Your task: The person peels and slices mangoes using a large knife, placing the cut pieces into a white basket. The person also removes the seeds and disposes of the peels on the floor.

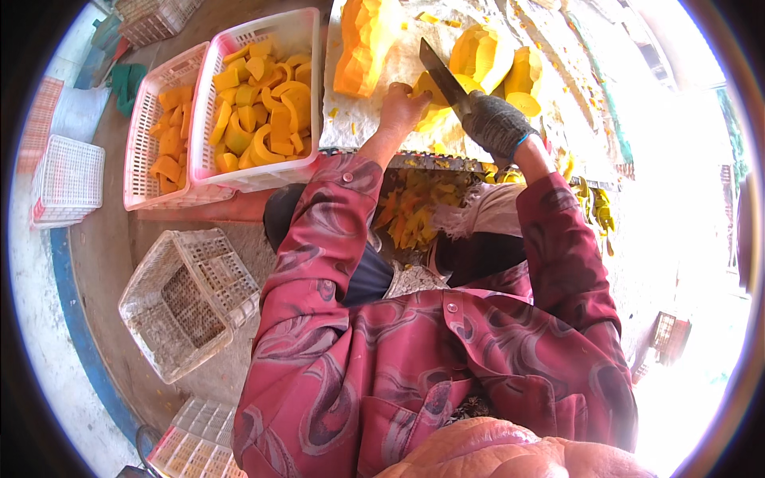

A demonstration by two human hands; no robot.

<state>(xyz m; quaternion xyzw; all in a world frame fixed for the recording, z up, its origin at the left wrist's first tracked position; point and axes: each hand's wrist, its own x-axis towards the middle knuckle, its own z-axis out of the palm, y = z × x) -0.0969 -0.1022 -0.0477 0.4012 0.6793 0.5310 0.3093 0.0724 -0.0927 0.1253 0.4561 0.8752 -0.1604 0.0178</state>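
Note:
My bare left hand (403, 109) rests against a peeled pumpkin piece (431, 98) on the work table, thumb and fingers on its left side. In my gloved right hand (495, 124) is the handle of a knife (442, 71), whose dark blade points up and left across that piece. Just behind the blade lies a large peeled pumpkin (481, 52); another peeled piece (524, 74) is to its right. A long peeled pumpkin (364, 48) lies at the table's left. Whether the blade touches the piece cannot be told.
Left of the table (352, 128), a white plastic crate (257, 173) holds cut pumpkin chunks, beside a second crate (134, 149) of chunks. Peelings (412, 209) are heaped below the table edge. A dirty basket (173, 310) lies on the floor at left, with stacked crates (69, 179) farther off.

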